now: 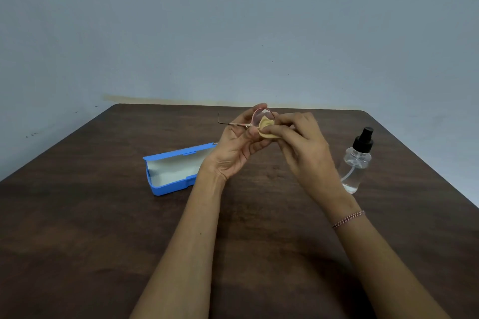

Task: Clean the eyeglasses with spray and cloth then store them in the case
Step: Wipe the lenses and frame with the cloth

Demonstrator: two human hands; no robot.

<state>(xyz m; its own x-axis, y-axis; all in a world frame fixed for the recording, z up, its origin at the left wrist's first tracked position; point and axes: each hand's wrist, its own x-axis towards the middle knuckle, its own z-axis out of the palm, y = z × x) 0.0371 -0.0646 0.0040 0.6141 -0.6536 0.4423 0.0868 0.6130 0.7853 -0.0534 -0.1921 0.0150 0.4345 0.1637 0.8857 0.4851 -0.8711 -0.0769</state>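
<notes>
Both hands are up over the far middle of the dark brown wooden table (pixel 103 228). The left hand (pixel 234 147) has its palm turned toward the camera, fingers curled, pinching the thin pink-rimmed round eyeglasses (pixel 255 117) by the frame at the hinge, index fingertip hooked over the top of the rim. One slim metal temple arm sticks out to the left, level, with its tip bent.

The right hand (pixel 302 142) comes in from the right, fingers bunched tight around a small beige cleaning cloth (pixel 267 128), which is pressed against the lens held by the left hand. The second lens is hidden behind the fingers, so how it sits can't be told.

On the table to the left, just beside the left wrist, lies the blue plastic glasses case (pixel 168 173), lid swung open, pale lining showing. On the right, near the right forearm, stands the clear spray bottle with a black pump top (pixel 356 163), upright, untouched by either hand.
</notes>
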